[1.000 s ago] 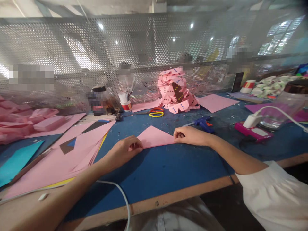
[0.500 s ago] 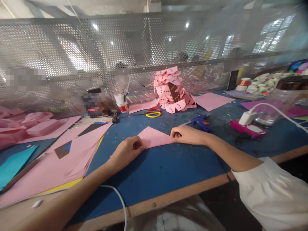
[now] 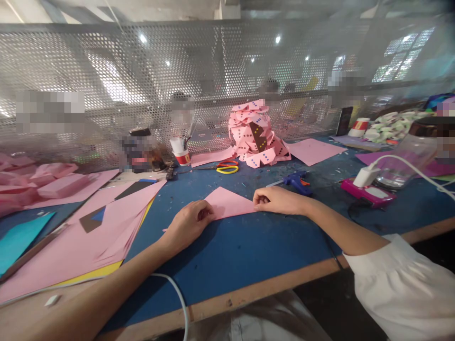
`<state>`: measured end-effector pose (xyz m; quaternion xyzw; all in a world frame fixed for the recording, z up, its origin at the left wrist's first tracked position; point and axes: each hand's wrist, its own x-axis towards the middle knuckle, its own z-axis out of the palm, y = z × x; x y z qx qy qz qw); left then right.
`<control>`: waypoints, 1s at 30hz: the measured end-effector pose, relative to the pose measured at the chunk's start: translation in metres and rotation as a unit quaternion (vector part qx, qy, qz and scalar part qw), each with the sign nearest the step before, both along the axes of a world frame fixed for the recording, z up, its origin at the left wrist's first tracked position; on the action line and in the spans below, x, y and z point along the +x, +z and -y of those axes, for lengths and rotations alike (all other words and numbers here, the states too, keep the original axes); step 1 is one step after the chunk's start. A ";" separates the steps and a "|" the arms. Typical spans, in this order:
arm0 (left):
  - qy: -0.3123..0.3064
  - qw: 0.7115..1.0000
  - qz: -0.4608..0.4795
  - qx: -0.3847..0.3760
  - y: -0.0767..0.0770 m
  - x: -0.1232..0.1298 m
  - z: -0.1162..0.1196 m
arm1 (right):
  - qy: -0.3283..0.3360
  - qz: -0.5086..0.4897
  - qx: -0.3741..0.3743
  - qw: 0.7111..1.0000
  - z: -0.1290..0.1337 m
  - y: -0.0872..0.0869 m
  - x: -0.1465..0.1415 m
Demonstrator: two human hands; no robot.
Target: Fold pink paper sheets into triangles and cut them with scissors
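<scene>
A folded pink paper triangle [image 3: 231,202] lies on the blue table mat [image 3: 234,255], its long edge toward me and its peak pointing away. My left hand [image 3: 192,222] pinches the left end of that edge, fingers curled together. At the right corner, my right hand [image 3: 272,199] has thumb and fingertips closed on the paper. Just behind my right hand rests a blue glue gun [image 3: 297,182]. Scissors with red and yellow handles [image 3: 227,166] lie beyond the triangle. The paper's left corner is hidden under my left hand.
Behind stands a pile of dotted pink folded pieces [image 3: 252,132]. Pink sheets [image 3: 81,246] cover the left side. A pink charger [image 3: 368,192] and a glass jar [image 3: 398,161] stand at the right. A white cable [image 3: 174,284] crosses the front edge.
</scene>
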<state>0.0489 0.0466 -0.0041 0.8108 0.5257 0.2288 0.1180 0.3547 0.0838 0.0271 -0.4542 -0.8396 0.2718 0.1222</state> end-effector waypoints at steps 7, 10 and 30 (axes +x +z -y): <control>-0.026 0.999 -0.010 0.031 -0.002 -0.001 0.002 | 0.000 0.000 0.000 1.000 0.000 0.000 0.000; -0.033 0.999 -0.012 0.035 -0.004 -0.002 0.002 | 0.001 0.001 0.002 1.000 0.000 0.001 0.000; -0.093 0.995 0.000 0.032 -0.001 -0.001 0.006 | 0.011 0.002 0.007 1.000 -0.001 0.000 0.002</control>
